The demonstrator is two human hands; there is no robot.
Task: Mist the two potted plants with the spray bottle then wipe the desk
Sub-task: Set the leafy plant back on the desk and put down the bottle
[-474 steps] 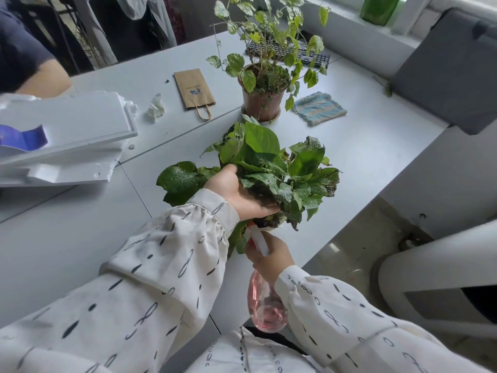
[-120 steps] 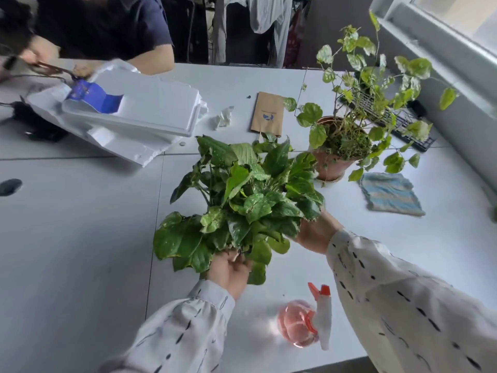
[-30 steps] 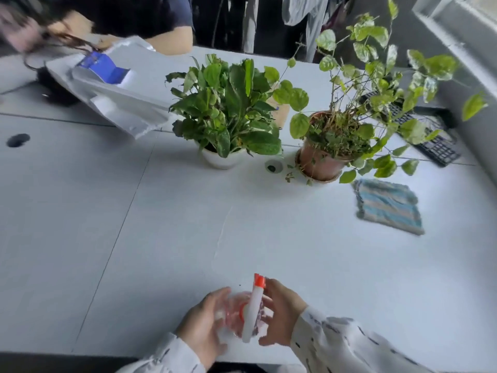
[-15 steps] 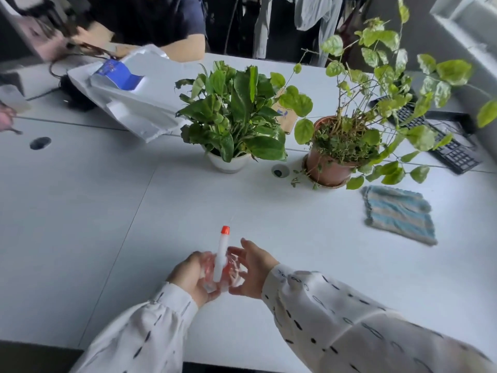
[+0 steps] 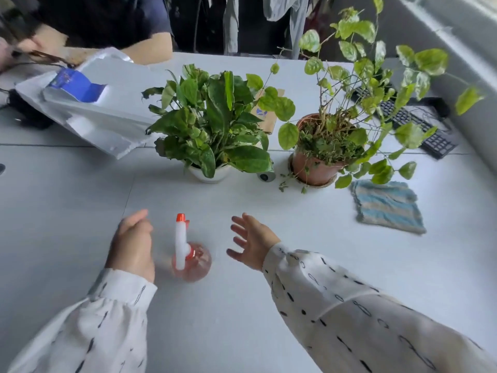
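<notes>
The pink spray bottle (image 5: 191, 261) stands on the white desk (image 5: 80, 211) at lower centre, between the hands and touched by neither. The right hand (image 5: 251, 242) is spread and empty. The left hand (image 5: 133, 244), slightly blurred, seems loosely curled on nothing. The white-potted plant (image 5: 212, 125) and the terracotta-potted plant (image 5: 314, 168) stand at upper centre, and the striped cloth (image 5: 387, 208) lies at right.

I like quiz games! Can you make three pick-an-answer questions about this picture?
1. Where is the striped cloth? A. right of the terracotta pot B. on the floor C. on a chair
2. How many potted plants stand on the desk? A. one B. two C. four
3. The spray bottle is: A. lying down B. upright, untouched C. being squeezed
Answers: 1 A, it lies beside that pot. 2 B, white pot plus terracotta one. 3 B, left hand and right hand are open, apart from it.
</notes>
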